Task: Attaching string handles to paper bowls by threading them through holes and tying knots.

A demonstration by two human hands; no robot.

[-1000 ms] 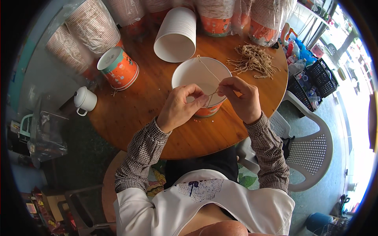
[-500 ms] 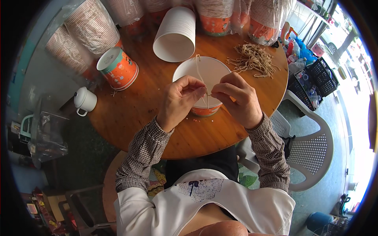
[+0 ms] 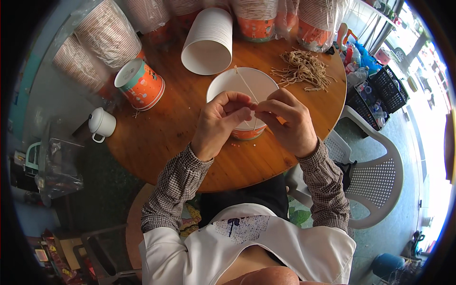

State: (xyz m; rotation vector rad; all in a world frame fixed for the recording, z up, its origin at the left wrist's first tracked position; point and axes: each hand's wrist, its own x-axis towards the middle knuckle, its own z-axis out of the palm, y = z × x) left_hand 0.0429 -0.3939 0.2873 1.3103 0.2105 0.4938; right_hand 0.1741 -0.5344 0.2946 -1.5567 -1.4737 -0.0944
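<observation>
A white-lined paper bucket [image 3: 219, 87] with an orange outside stands upright on the table in front of me. From its far rim a thin pale string [image 3: 245, 82] runs straight to my fingertips, which meet above the near half of the opening. My left hand [image 3: 222, 121] pinches the string between thumb and forefinger. My right hand [image 3: 288, 122] is also closed in a pinch on it, close beside the left fingertips. A thin strand drops from my fingers toward the near rim. Any knot there is hidden by my fingers.
A tangled heap of strings [image 3: 304, 69] lies right of the bucket. Behind are a stack of white buckets [image 3: 207, 43] on its side and several bagged stacks [image 3: 109, 35]. An orange-and-green bucket [image 3: 142, 88] and white enamel mug [image 3: 102, 122] stand left; a plastic chair [image 3: 380, 175] is right.
The string from the far rim hung slack and curved; now it is drawn straight. My fingertips have closed in on each other. Both hands stay over the bucket.
</observation>
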